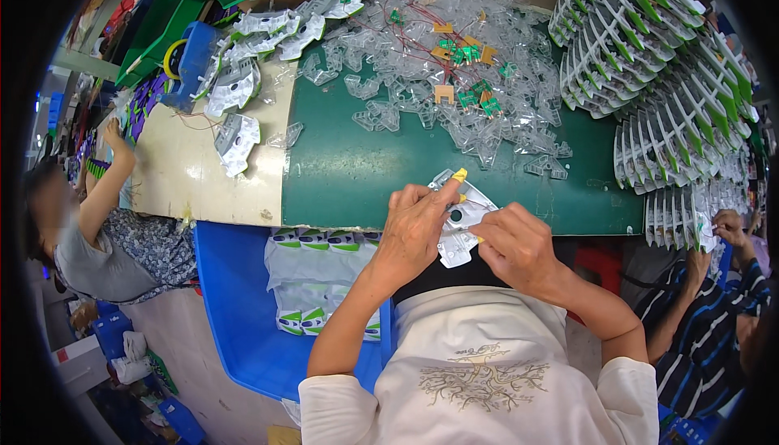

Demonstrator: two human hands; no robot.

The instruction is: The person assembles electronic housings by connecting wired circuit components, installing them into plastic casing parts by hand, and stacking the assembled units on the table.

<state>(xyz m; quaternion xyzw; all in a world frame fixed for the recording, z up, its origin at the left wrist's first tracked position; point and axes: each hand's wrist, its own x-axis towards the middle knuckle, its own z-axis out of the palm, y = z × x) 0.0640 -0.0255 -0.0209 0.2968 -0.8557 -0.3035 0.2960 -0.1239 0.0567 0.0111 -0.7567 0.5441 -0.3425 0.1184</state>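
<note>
both hands (466,234) around clear blister shell (460,222)

green table mat (365,169), blue bin (235,299)

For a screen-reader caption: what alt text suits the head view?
Both hands, left hand and right hand, hold a clear plastic shell with a yellow piece at the edge of a green table. A heap of clear shells lies beyond.
</note>
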